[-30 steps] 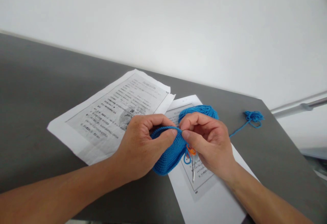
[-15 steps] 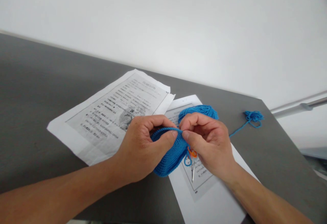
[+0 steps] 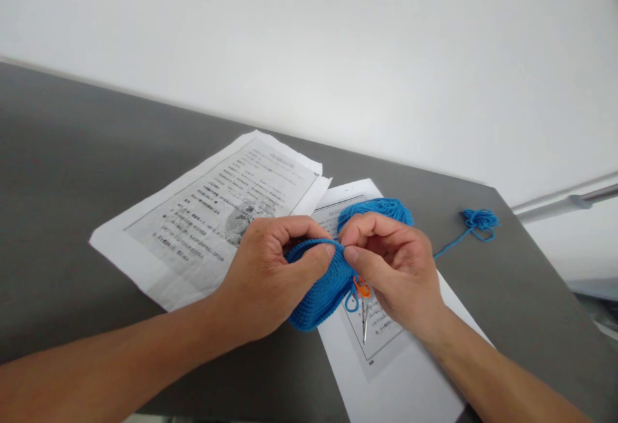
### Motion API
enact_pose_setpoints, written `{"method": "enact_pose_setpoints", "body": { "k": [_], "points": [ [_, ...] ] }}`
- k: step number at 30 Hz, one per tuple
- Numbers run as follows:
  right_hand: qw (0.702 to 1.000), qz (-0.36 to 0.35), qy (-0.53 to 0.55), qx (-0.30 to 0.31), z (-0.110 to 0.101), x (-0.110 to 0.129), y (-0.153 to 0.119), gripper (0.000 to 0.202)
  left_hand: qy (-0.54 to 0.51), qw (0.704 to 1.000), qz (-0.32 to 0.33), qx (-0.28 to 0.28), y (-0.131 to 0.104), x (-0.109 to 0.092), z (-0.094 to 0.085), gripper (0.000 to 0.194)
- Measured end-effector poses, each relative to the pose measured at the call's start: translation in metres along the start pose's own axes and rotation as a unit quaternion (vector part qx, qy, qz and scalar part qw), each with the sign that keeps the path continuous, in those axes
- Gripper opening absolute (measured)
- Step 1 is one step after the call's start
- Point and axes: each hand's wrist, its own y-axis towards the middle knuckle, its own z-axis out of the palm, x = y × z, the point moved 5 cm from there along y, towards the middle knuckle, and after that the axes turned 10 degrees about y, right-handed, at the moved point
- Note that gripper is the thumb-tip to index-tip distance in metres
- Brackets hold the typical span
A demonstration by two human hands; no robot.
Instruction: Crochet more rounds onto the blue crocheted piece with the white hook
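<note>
A blue crocheted piece (image 3: 321,294) hangs between my hands, its upper edge curved like a rim. My left hand (image 3: 277,278) pinches that edge between thumb and fingers. Right beside it, my right hand (image 3: 398,262) is closed on the same edge, thumb against forefinger. An orange marker (image 3: 362,286) and a loop of blue yarn (image 3: 352,300) dangle at the right side of the piece. Below them a thin metal tool (image 3: 365,326) shows over the printed sheet. A blue yarn skein (image 3: 379,209) lies behind my right hand, partly covered by it.
Two printed paper sheets lie on the grey table (image 3: 96,152): a creased one (image 3: 193,217) at the left and another (image 3: 400,371) under my hands. A small blue yarn bundle (image 3: 480,219) sits at the right, its strand running toward my right hand. Behind stands a white wall.
The crocheted piece, with its dangling loop and orange marker, has shifted very slightly. Both hands keep nearly the same place and grip.
</note>
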Motion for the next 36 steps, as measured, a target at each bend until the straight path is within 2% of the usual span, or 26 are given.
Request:
{"method": "enact_pose_setpoints", "body": {
  "k": [22,36],
  "points": [
    [0.999,0.0,-0.05,-0.013,0.0014,0.0051,0.0003,0.008,0.021,1.0,0.009,0.009,0.0006,-0.0041,0.0001,0.016],
    [0.999,-0.013,-0.038,-0.003,0.0024,0.0046,0.0005,0.007,0.011,1.0,0.002,0.025,0.0023,-0.0025,0.0016,0.017]
  ]
}}
